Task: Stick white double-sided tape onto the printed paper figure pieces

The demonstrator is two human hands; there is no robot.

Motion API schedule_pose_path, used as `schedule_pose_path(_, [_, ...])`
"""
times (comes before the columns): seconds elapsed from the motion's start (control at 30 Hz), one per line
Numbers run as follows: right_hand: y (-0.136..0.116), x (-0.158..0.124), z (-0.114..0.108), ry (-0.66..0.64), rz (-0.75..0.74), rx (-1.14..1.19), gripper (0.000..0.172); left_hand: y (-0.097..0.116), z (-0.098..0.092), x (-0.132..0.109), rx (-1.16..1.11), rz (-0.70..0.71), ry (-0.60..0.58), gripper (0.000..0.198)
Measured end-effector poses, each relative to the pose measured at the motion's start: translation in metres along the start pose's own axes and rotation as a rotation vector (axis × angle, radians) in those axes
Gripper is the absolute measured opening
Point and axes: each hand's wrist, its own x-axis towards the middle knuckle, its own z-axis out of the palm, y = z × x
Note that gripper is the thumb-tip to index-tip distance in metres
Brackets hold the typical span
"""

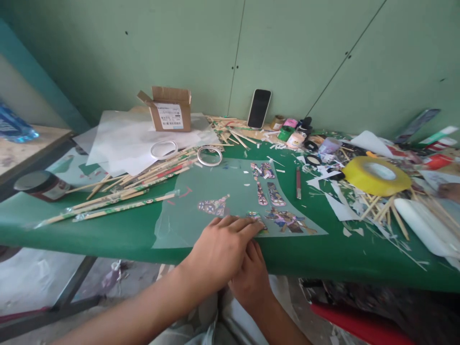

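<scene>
Toward the table's [108, 235] left end lie a dark jar [42, 185] and a spread of bamboo sticks [122, 191], with a cardboard box [169, 109] near the back edge. At the front edge the left hand [219, 251] lies flat, fingers extended and together, pressing on a clear plastic sheet [223, 191] carrying colourful paper cutouts [283, 219]; it grips nothing. Just beneath it, the right hand [251, 280] touches the table's front edge (its fingers are mostly hidden, so their grip cannot be told), and a yellow tape roll [375, 175] sits toward the right end.
</scene>
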Motion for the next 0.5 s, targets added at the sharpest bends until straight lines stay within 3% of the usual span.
schedule_pose_path(0.1, [0.003,0.002,-0.025,0.171,-0.069,0.073,0.024,0.0,0.0,0.001,-0.03,-0.023,-0.002,0.036])
schedule_pose_path(0.2, [0.002,0.01,-0.07,0.075,-0.144,0.246,0.019,0.001,0.004,-0.001,-0.017,-0.024,-0.009,0.035])
schedule_pose_path(0.3, [0.011,0.029,-0.109,0.172,0.026,0.276,0.019,0.0,0.001,-0.001,0.034,0.112,-0.092,0.034])
schedule_pose_path(0.37, [0.027,0.05,-0.119,0.096,0.153,0.321,0.019,-0.009,-0.01,0.008,0.039,0.195,-0.153,0.033])
schedule_pose_path(0.43, [0.051,0.075,-0.114,0.055,0.372,0.326,0.013,-0.028,-0.025,0.026,0.062,0.068,-0.124,0.027])
schedule_pose_path(0.5, [0.077,0.102,-0.099,-0.06,0.484,0.394,0.009,-0.057,-0.038,0.05,0.185,-0.132,0.051,0.028])
